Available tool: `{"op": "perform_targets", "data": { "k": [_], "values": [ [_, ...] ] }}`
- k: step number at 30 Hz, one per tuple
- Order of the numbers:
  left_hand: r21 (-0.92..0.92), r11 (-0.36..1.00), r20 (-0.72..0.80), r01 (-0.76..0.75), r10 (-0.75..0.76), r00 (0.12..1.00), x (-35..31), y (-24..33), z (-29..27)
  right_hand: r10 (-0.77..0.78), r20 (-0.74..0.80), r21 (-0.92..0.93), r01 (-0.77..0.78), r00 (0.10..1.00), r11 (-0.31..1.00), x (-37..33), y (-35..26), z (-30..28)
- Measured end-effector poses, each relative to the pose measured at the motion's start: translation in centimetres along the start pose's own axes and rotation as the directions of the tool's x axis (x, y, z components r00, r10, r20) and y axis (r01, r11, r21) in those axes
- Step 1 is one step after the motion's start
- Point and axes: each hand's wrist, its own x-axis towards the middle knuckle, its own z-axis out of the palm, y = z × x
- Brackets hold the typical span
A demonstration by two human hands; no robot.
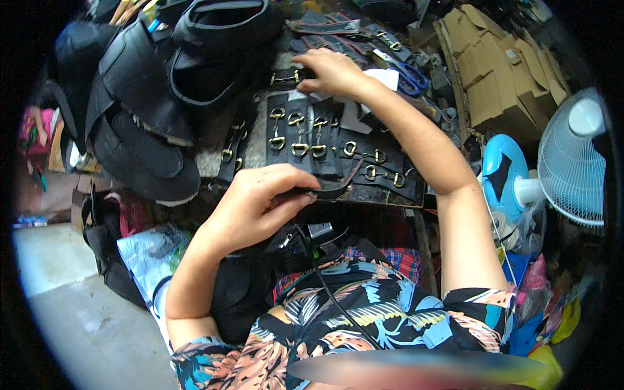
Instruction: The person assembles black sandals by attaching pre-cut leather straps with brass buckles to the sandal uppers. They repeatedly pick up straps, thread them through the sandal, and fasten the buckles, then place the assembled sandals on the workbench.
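My left hand (263, 195) is near the front edge of the table, thumb and fingers pinched on one end of a black strap (337, 192) that sticks out to the right. My right hand (335, 73) reaches to the far side of the table. Its thumb and fingers are apart beside a short black strap piece (281, 78) with gold metal fittings; whether it touches the piece I cannot tell. Between my hands lie several black strap pieces with gold horsebit-like buckles (299, 133), side by side. More of these pieces lie to the right (380, 172).
Large black shoe-upper-like shapes (146, 123) are piled at the left. Blue-handled scissors (411, 79) lie at the back right near more black straps (328, 26). Cardboard boxes (500, 75) and a blue-and-white fan (575, 156) stand at the right.
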Motion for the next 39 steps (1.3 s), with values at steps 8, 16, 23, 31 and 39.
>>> {"op": "perform_targets", "data": {
  "k": [8, 16, 23, 31, 39],
  "values": [
    [-0.019, 0.997, -0.023, 0.071, -0.071, 0.997, 0.0, 0.5, -0.7, -0.076, -0.09, 0.184, 0.091, 0.993, 0.979, -0.5, 0.7, -2.2],
    [0.0, 0.999, -0.057, 0.038, -0.038, 0.998, -0.1, 0.5, -1.4, 0.221, -0.386, 0.447, -0.029, 0.896, 0.894, -1.6, 9.4, -7.7],
    [0.001, 1.0, -0.065, 0.027, -0.026, 0.998, -0.4, 0.2, -1.3, 0.436, -0.338, 0.106, -0.426, 0.834, 0.898, -1.6, 20.1, -4.2],
    [0.006, 1.0, -0.079, 0.003, -0.003, 0.997, 0.1, -0.7, -1.2, 0.486, -0.394, -0.275, -0.605, 0.78, 0.748, -1.2, 16.9, -3.6],
    [-0.008, 1.0, -0.055, -0.014, 0.013, 0.998, 1.0, -0.7, -0.5, 0.096, -0.271, -0.431, -0.21, 0.958, 0.878, 4.5, 10.8, -1.1]
  ]
}}
